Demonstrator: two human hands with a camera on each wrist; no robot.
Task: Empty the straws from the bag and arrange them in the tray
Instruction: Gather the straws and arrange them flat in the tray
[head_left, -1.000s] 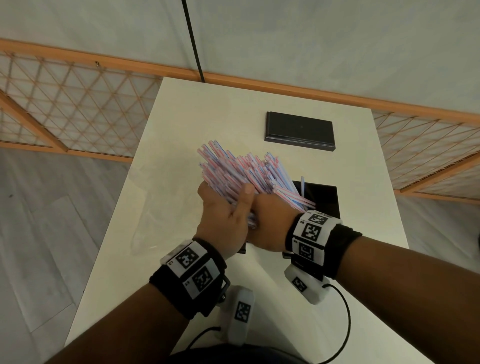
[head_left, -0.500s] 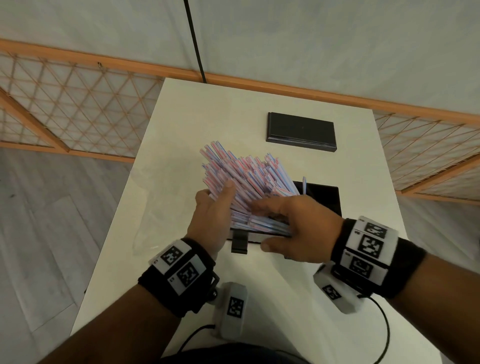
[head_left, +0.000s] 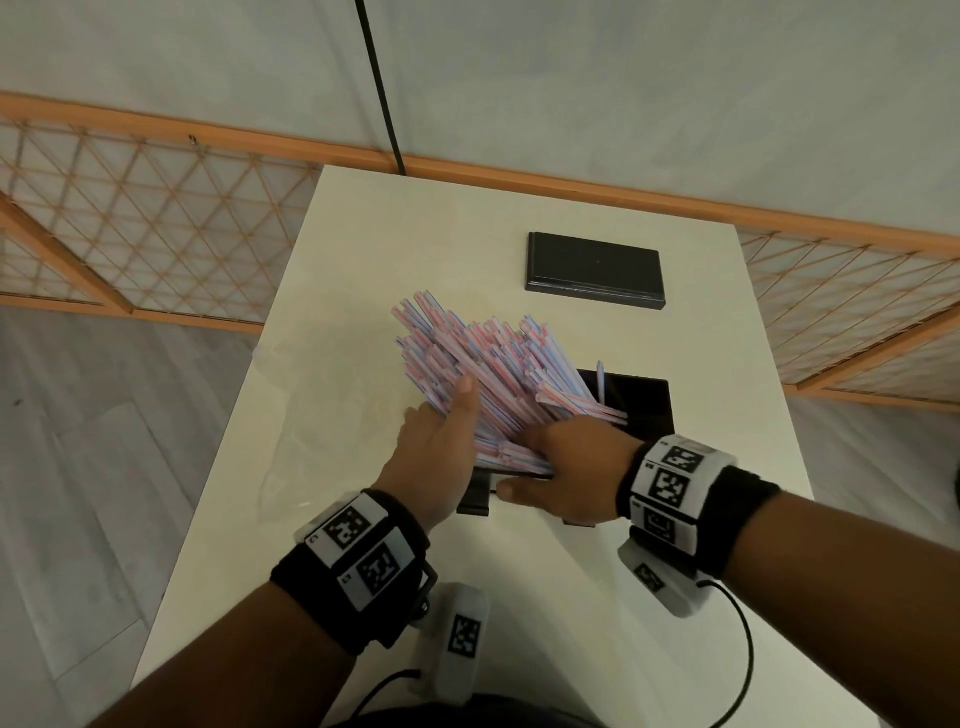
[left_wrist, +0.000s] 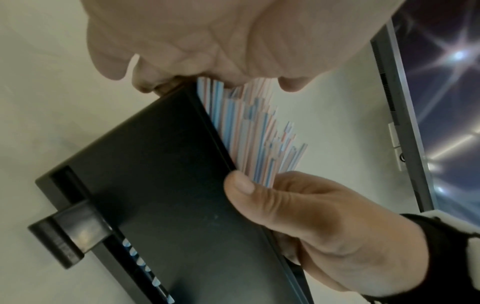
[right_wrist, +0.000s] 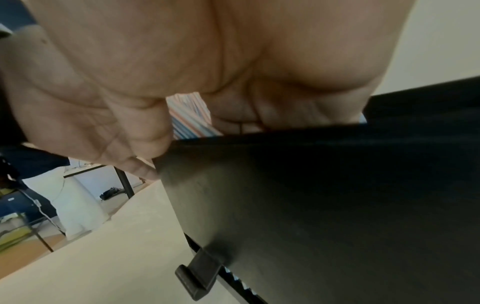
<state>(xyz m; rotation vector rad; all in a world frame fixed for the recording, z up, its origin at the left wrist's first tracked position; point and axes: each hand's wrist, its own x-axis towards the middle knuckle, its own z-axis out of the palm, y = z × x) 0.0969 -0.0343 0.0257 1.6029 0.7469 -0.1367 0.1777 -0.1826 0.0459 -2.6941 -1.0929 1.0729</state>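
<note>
A thick bundle of red-and-blue striped straws (head_left: 488, 369) lies slanted over the black tray (head_left: 644, 405), fanning out to the far left. My left hand (head_left: 441, 441) holds the bundle from its left side, thumb laid on top and fingers underneath. My right hand (head_left: 571, 462) lies flat over the near ends of the straws, its thumb outside the tray's front wall. In the left wrist view the straws (left_wrist: 249, 131) stick up behind the tray wall (left_wrist: 155, 185), with the right thumb (left_wrist: 241, 183) at its rim. One straw (head_left: 601, 382) stands alone in the tray.
The empty clear plastic bag (head_left: 296, 415) lies crumpled on the white table (head_left: 363, 234) to the left of my hands. A black lid (head_left: 595, 270) rests at the back. A latch tab (head_left: 474, 501) juts from the tray's front. Table edges drop off left and right.
My right hand has let go of its grip on the bundle, turned palm down and settled over the near straw ends. The bundle has come down onto the tray.
</note>
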